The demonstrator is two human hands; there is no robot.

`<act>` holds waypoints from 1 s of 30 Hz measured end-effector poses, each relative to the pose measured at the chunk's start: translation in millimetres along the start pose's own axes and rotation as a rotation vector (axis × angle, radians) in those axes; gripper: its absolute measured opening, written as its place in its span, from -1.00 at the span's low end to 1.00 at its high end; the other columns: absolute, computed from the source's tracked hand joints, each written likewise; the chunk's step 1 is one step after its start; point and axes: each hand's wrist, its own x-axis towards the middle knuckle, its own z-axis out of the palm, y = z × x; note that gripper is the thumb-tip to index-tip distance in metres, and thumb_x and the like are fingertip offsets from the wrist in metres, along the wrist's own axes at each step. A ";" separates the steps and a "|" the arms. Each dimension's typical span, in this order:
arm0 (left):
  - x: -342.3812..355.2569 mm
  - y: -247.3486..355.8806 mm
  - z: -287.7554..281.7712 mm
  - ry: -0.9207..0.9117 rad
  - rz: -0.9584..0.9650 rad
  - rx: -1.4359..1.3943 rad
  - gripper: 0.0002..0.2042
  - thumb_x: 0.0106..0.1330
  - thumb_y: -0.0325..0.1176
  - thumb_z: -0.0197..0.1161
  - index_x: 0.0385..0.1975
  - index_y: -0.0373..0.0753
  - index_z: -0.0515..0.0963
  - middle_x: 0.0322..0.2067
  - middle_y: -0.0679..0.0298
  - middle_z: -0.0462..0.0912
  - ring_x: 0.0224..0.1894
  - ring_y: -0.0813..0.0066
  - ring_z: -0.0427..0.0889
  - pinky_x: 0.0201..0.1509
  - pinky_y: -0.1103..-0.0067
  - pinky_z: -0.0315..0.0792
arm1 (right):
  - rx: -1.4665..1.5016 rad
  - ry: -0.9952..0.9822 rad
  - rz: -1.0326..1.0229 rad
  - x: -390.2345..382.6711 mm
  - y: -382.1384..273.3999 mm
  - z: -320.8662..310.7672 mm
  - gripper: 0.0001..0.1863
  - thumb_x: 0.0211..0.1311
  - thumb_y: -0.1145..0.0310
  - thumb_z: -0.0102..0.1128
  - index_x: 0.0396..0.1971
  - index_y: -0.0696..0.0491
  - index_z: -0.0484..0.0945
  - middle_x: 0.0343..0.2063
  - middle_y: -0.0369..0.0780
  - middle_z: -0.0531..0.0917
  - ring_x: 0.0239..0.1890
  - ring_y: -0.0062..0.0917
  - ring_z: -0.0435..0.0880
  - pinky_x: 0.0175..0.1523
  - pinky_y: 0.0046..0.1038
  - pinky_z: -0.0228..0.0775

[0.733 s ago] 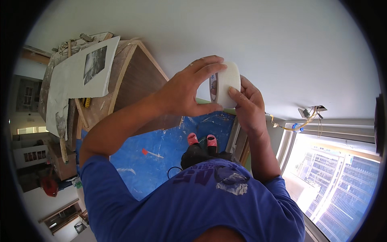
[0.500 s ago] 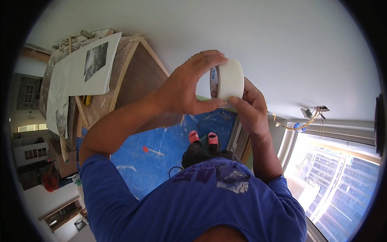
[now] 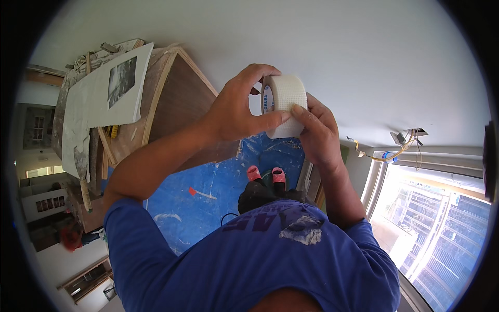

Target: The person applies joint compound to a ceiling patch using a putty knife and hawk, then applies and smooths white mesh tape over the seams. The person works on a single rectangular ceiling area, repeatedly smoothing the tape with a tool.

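Note:
Between my hands, in front of the pale wall, is a roll of white mesh joint tape (image 3: 292, 99) with its printed cardboard core turned to the left. My left hand (image 3: 240, 106) grips the roll from the left, its thumb on the lower face and fingertips at the top edge. From the right, my right hand (image 3: 319, 129) pinches the roll, thumb pressed on the mesh near the lower right edge. The fingers behind the roll are partly hidden.
At left stands a wooden plywood box (image 3: 179, 109) with a torn white board (image 3: 101, 106) and scraps on it. Blue sheeting (image 3: 182, 208) covers the floor, with a red-tipped stick (image 3: 202, 194). Loose wires (image 3: 400, 156) hang from the wall beside a bright window (image 3: 426, 223).
The tape roll has shifted slightly left and turned, showing more of its core. My left thumb has moved up across the mesh, and my right thumb has also moved a little higher.

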 end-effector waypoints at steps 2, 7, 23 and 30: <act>1.3 -2.6 -0.2 -0.019 -0.073 -0.022 -0.31 0.18 -0.10 0.53 0.29 -0.25 0.46 0.15 0.12 0.60 0.21 0.26 0.60 0.27 0.29 0.47 | 0.029 0.023 0.018 3.8 4.7 -1.3 -0.53 0.59 0.27 0.13 0.28 0.33 0.49 0.02 -0.10 0.73 -0.01 -0.55 0.72 0.13 -0.48 0.51; 2.5 -12.2 2.2 0.026 -0.050 -0.007 -0.36 0.23 -0.01 0.49 0.19 -0.31 0.50 0.01 0.07 0.67 0.08 0.21 0.66 0.12 0.29 0.54 | 0.079 0.023 0.096 7.2 2.0 1.7 -0.51 0.61 0.24 0.11 0.28 0.32 0.49 0.02 -0.10 0.72 0.03 -0.53 0.70 0.17 -0.46 0.49; -0.5 -5.1 -1.6 0.066 -0.141 -0.194 -0.38 0.30 0.02 0.45 0.16 -0.36 0.49 -0.07 0.04 0.71 0.01 0.26 0.69 0.22 0.29 0.50 | -0.030 -0.069 -0.119 -1.8 13.7 4.3 -0.39 0.42 0.39 0.08 0.40 0.37 0.39 0.05 -0.06 0.73 0.05 -0.47 0.72 0.19 -0.41 0.52; -8.3 -5.8 -3.1 0.030 0.097 0.126 -0.42 0.35 -0.17 0.36 0.32 -0.28 0.44 0.30 -0.07 0.51 0.36 0.03 0.50 0.45 0.17 0.33 | -0.191 -0.075 -0.056 -0.7 18.0 -11.2 -0.53 0.49 0.37 0.11 0.25 0.36 0.54 -0.11 -0.09 0.77 -0.11 -0.52 0.75 0.03 -0.44 0.58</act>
